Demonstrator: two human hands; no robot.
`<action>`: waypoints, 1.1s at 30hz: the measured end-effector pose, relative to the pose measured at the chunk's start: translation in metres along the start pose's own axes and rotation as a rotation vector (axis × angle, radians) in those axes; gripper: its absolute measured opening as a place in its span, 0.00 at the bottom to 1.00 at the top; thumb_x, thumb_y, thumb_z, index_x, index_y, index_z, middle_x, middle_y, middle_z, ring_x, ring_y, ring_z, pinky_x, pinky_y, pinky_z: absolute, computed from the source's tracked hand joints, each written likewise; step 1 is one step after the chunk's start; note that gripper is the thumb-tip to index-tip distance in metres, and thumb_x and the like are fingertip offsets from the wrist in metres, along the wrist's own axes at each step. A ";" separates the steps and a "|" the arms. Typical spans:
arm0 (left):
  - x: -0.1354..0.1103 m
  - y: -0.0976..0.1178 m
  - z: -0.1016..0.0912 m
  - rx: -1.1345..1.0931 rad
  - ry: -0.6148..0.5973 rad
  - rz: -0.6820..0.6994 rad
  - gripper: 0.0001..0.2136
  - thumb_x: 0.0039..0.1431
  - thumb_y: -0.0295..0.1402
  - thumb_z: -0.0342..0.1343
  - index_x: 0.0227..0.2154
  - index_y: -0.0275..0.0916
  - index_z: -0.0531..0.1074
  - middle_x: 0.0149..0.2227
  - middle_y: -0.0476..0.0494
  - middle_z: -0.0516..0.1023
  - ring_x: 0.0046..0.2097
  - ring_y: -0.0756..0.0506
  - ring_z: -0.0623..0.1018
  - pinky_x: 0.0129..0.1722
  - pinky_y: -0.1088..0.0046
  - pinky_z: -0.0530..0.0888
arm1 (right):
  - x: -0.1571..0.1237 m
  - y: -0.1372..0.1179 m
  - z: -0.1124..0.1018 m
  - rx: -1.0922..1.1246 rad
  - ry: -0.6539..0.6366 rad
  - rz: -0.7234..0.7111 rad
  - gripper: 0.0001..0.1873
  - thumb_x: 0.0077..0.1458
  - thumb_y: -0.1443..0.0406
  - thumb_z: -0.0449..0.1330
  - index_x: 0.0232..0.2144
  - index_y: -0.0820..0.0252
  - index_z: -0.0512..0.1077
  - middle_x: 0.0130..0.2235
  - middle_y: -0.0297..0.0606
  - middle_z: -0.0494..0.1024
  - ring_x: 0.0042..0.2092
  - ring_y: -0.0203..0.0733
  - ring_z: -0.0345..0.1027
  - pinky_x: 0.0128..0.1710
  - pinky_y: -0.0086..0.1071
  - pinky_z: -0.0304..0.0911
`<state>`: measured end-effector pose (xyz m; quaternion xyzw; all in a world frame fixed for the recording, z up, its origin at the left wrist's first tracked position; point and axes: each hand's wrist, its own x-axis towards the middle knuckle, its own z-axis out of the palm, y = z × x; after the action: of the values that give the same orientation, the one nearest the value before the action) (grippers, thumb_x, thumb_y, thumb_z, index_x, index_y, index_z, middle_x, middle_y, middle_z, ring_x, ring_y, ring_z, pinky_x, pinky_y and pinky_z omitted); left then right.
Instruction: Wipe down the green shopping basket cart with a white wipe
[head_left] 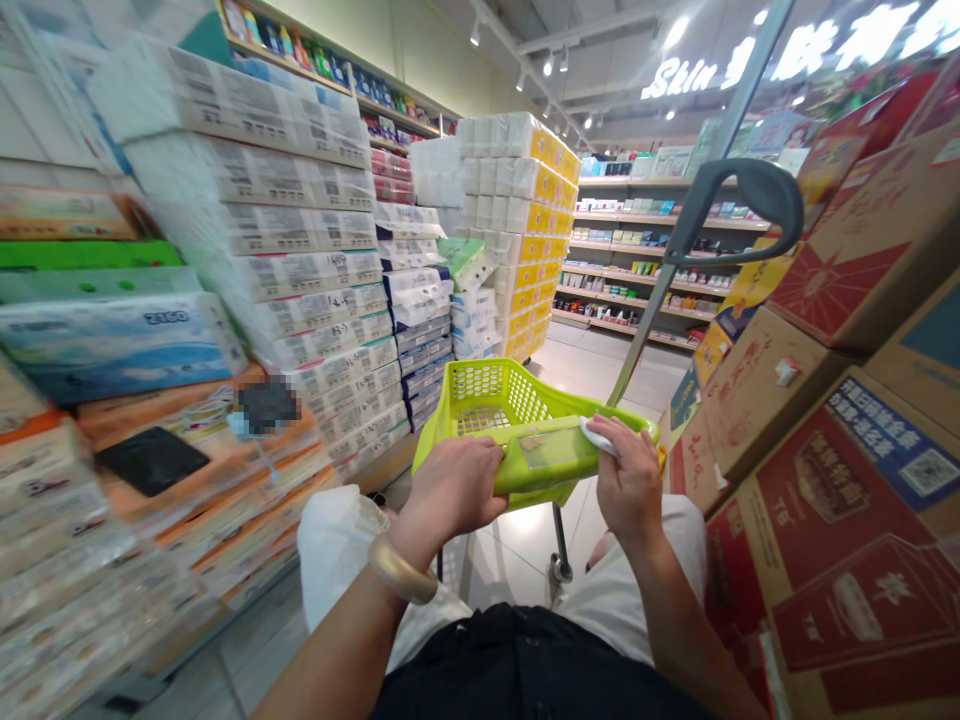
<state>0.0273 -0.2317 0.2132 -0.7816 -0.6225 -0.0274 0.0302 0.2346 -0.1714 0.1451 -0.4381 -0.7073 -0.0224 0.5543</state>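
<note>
A lime-green plastic shopping basket (pixel 510 400) with a perforated wall sits tilted in front of me, on a wheeled metal stand (pixel 559 540). My left hand (pixel 454 488) grips the basket's near edge, and a gold-coloured bangle (pixel 401 568) circles that wrist. My right hand (pixel 628 478) pinches a white wipe (pixel 598 436) against the basket's right rim. A grey folded handle on a metal pole (pixel 731 200) rises beyond the basket. A white plastic bag (pixel 334 545) hangs below my left forearm.
Tall stacks of wrapped tissue and toilet-roll packs (pixel 300 240) line the left of the aisle. Printed cardboard cartons (pixel 817 480) are piled on the right. Store shelves (pixel 645 250) stand at the far end, beyond a tiled floor (pixel 592 360).
</note>
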 end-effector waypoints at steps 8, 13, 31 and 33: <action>0.000 0.001 0.001 -0.018 0.012 0.011 0.14 0.52 0.40 0.56 0.39 0.39 0.74 0.41 0.40 0.80 0.44 0.37 0.79 0.44 0.62 0.74 | 0.001 -0.051 0.006 0.116 -0.374 -0.235 0.21 0.56 0.74 0.50 0.46 0.52 0.74 0.51 0.37 0.79 0.58 0.43 0.68 0.67 0.50 0.43; 0.001 0.002 0.001 0.013 -0.001 0.008 0.11 0.50 0.39 0.57 0.34 0.39 0.74 0.39 0.41 0.80 0.41 0.38 0.80 0.41 0.62 0.75 | 0.016 -0.036 0.001 0.015 -0.326 -0.077 0.20 0.56 0.74 0.50 0.46 0.54 0.75 0.50 0.39 0.80 0.56 0.48 0.70 0.65 0.57 0.46; 0.000 0.002 0.003 0.014 0.013 0.001 0.12 0.51 0.40 0.57 0.36 0.40 0.74 0.40 0.41 0.80 0.43 0.39 0.79 0.43 0.64 0.74 | 0.005 -0.043 -0.009 0.079 -0.330 -0.195 0.13 0.55 0.64 0.60 0.44 0.55 0.73 0.51 0.42 0.79 0.56 0.51 0.70 0.61 0.52 0.58; 0.000 0.002 0.002 0.003 0.014 -0.008 0.12 0.52 0.41 0.57 0.36 0.40 0.74 0.40 0.41 0.80 0.44 0.39 0.79 0.44 0.65 0.74 | 0.003 -0.052 -0.006 0.099 -0.327 -0.204 0.09 0.56 0.63 0.60 0.40 0.55 0.74 0.48 0.41 0.80 0.54 0.50 0.71 0.61 0.51 0.58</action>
<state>0.0290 -0.2323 0.2109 -0.7787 -0.6255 -0.0319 0.0355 0.2054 -0.2045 0.1729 -0.3341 -0.8289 0.0277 0.4478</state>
